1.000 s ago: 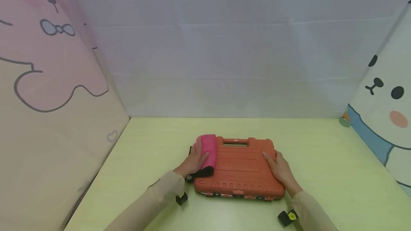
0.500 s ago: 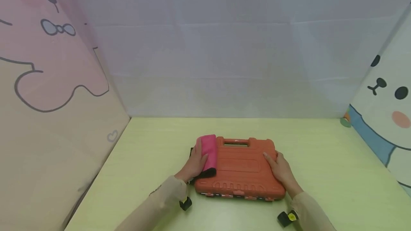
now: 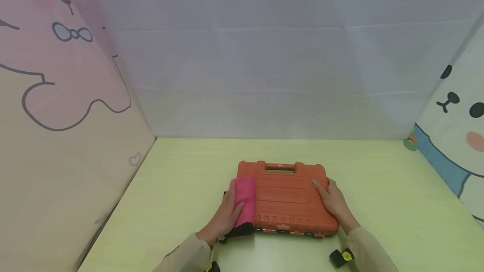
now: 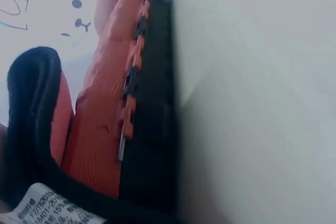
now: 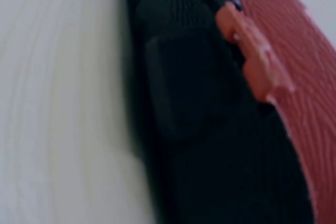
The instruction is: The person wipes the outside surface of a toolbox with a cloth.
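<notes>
An orange-red hard plastic carrying case (image 3: pixel 287 194) lies flat on the table, its handle at the far side and its black lower half showing in both wrist views. My right hand (image 3: pixel 334 200) grips its right edge, thumb on top. My left hand (image 3: pixel 223 217) holds a folded pink cloth (image 3: pixel 245 200) with a black underside over the case's near left part; the fingers lie along the cloth's left side, partly hidden. The left wrist view shows the cloth's black edge (image 4: pixel 34 93) and a white printed label (image 4: pixel 44 208).
The pale yellow-green table (image 3: pixel 181 171) extends around the case. A white sheet (image 3: pixel 242 74) hangs behind it, with cartoon-printed sheets on the left (image 3: pixel 75 108) and right. A black wrist camera (image 3: pixel 341 257) sits by the right sleeve.
My left hand has drawn the pink cloth down toward me along the case's left side, uncovering the far left corner. My right hand stays on the right edge.
</notes>
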`<state>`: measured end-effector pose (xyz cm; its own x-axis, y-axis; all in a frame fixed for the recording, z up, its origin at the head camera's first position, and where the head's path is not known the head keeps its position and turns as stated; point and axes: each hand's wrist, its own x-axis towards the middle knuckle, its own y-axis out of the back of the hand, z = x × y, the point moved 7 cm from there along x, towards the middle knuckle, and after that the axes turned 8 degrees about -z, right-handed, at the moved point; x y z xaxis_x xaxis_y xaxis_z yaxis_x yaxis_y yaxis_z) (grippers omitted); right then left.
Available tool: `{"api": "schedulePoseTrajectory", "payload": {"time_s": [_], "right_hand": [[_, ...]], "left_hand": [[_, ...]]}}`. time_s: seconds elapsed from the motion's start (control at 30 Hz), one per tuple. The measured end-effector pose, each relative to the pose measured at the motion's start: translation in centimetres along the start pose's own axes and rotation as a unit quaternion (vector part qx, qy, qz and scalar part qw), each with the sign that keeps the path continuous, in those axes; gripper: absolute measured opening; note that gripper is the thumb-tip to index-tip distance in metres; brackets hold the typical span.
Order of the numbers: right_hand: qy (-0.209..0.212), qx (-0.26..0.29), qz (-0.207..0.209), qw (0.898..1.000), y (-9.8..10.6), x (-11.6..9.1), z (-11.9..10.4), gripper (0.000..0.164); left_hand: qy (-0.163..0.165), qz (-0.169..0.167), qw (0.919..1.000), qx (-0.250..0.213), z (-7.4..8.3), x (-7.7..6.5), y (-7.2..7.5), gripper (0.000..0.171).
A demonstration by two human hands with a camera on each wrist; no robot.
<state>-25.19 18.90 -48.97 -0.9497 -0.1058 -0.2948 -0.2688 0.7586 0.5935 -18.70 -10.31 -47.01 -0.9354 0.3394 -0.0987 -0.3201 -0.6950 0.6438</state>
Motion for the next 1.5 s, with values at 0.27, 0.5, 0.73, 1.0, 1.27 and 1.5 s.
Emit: {"api": "schedulePoseTrajectory", "payload": {"time_s": [0.27,0.5,0.73,1.0,1.27,1.5], "right_hand": [[-0.006,-0.003,-0.004,1.0,0.1,-0.1,0.1,0.078],[-0.003,0.004,-0.005,1.0,-0.1,0.0,-0.1,0.078],[0.0,0.012,-0.001,1.0,-0.2,0.1,0.0,0.076],[-0.006,0.012,0.003,1.0,-0.1,0.0,-0.1,0.075],[-0.006,0.017,0.0,1.0,-0.3,-0.1,-0.1,0.075],[-0.003,0.007,0.003,1.0,-0.2,-0.2,-0.2,0.075]], "left_hand": [[-0.034,0.023,0.9989,0.02,-0.4,3.5,1.0,0.064],[-0.03,0.031,0.9988,0.022,-1.3,7.4,2.5,0.06],[-0.003,0.023,0.9997,0.001,-1.8,9.3,3.3,0.062],[0.006,0.008,0.9999,-0.011,-1.3,6.2,2.3,0.063],[0.02,-0.009,0.9991,-0.035,-1.0,0.4,0.3,0.066],[0.004,-0.012,0.9998,-0.017,-0.5,-0.3,0.5,0.064]]}}
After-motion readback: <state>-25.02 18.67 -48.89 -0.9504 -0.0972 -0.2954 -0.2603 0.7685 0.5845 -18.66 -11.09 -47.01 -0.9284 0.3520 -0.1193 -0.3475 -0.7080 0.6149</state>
